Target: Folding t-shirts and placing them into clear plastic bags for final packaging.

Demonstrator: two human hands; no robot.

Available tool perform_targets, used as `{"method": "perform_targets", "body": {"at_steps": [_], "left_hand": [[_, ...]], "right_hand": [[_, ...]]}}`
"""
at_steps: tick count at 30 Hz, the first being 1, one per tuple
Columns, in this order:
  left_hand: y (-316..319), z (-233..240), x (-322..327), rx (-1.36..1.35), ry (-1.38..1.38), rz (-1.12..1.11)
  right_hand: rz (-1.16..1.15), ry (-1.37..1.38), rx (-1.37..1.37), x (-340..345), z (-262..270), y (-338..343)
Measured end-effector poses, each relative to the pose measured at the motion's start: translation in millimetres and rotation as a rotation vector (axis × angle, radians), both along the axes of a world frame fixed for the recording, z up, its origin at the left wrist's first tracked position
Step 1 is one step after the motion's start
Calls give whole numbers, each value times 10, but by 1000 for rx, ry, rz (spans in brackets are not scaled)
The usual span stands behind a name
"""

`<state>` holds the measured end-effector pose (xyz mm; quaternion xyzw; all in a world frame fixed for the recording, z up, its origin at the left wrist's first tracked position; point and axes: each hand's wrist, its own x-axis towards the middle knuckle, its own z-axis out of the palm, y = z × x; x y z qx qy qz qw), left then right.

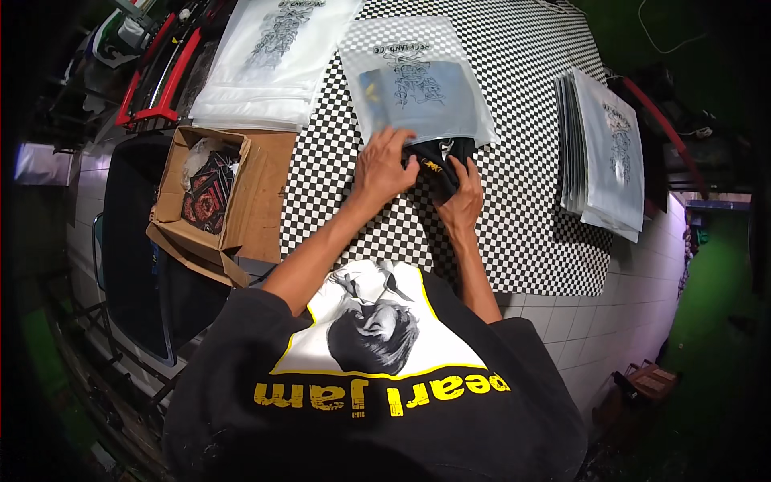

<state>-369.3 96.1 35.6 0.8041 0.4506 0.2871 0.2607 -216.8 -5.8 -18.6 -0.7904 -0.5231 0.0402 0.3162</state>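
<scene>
A frosted plastic bag (421, 90) with printed writing and line artwork lies on the checkered tabletop, its mouth towards me. Most of a folded dark garment (446, 162) shows through the bag as a grey-blue shape. The rest sticks out of the mouth, black with yellow and white print. My left hand (385, 165) grips the left part of the bag's mouth, its thumb beside the cloth. At the right of the protruding cloth, my right hand (462, 196) holds it between thumb and fingers. The fold under my fingers is partly hidden.
Flat frosted bags (259, 66) lie piled at the upper left. Below them, an open cardboard box (241, 175) holds dark printed cards (211, 193). A stack of filled bags (608, 150) is at the right of the checkered tabletop (530, 241). A black chair (132, 253) stands left.
</scene>
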Motion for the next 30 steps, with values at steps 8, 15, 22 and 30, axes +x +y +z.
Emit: {"method": "perform_targets", "body": {"at_steps": [8,15,22,30], "left_hand": [[305,-253,28,82,109,-173],[254,-97,42,96,30,-159],[0,-53,9,69,-75,-213],[75,-90,29,64,-100,-167]], "right_hand": [[7,2,144,12,-2,308],[27,14,94,62,120,592],[85,3,281,57,-18,369],[-14,-127,-327,484,49,366]]}}
